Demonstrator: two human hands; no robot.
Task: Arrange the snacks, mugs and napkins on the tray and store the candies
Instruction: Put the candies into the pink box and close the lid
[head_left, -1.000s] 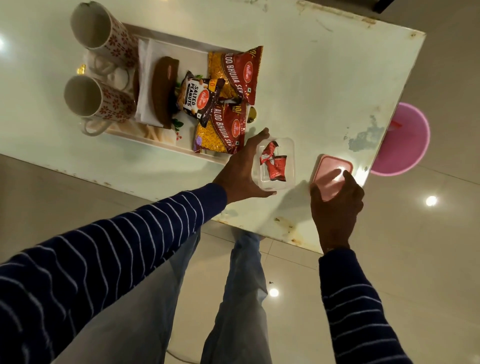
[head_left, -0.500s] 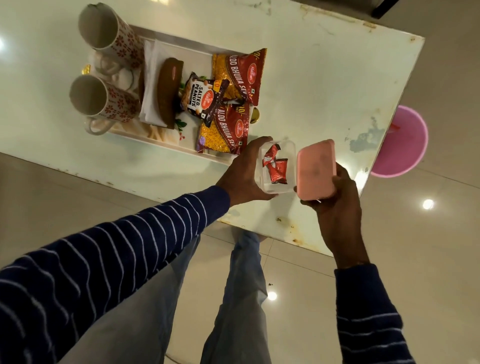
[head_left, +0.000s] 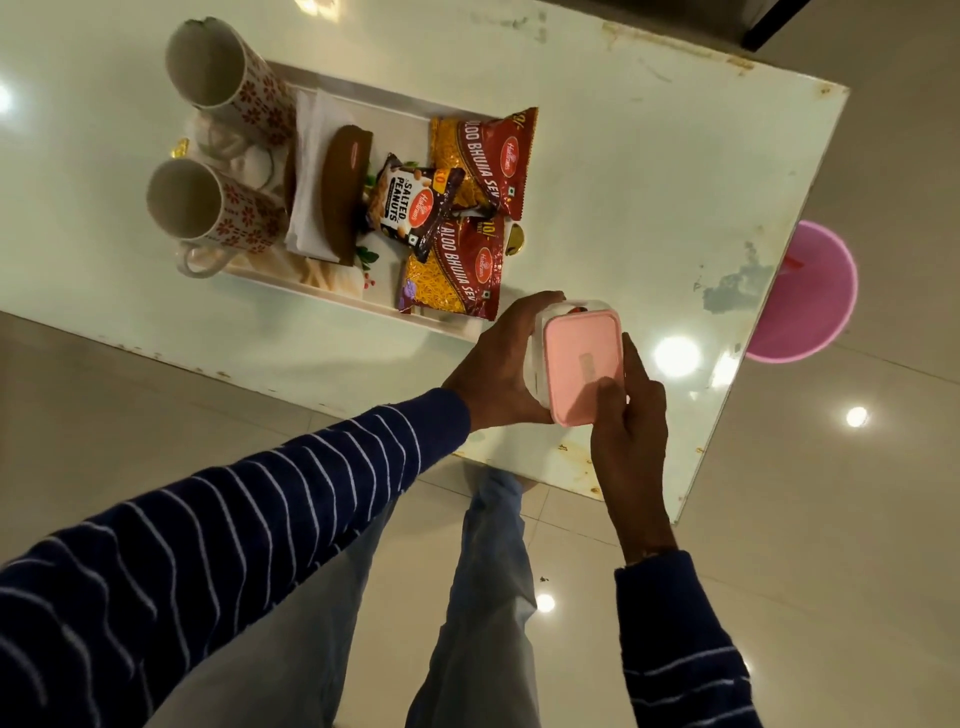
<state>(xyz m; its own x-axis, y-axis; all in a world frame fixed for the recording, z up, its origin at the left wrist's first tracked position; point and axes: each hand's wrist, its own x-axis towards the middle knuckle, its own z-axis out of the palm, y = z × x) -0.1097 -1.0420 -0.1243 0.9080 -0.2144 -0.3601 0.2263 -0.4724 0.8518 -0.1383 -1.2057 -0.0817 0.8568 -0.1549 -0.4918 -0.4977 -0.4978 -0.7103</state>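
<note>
Item: candy box (head_left: 535, 358), one, clear-walled, at the near edge of the worktop (head_left: 649, 171), just beside the tray's near corner. My left hand (head_left: 498, 364) wraps its left wall, fingers curled round it, I judge to brace it against the push from above. Candies inside: a sliver of red shows at the far rim; count cannot be told now.

Item: pink lid (head_left: 582, 364), one, lying on top of the box, its far edge apparently not fully seated. My right hand (head_left: 631, 410) grips its near right corner, thumb flat on top and fingers along the side, which reads as pressing it down to close.

Item: tray (head_left: 384, 106), one, white, further back on the worktop. It carries:
- mugs (head_left: 208, 62), two, floral, side by side at the left end, handles facing me.
- napkins (head_left: 311, 156), a folded white stack, count unclear, with one brown holder (head_left: 345, 192) lying over it, probably as a weight.
- snack packets: two aloo bhujia (head_left: 483, 156), one salted peanuts (head_left: 410, 200) overlapping both.

Item: pink bin (head_left: 810, 291), one, on the floor beyond the worktop's right edge.
</note>
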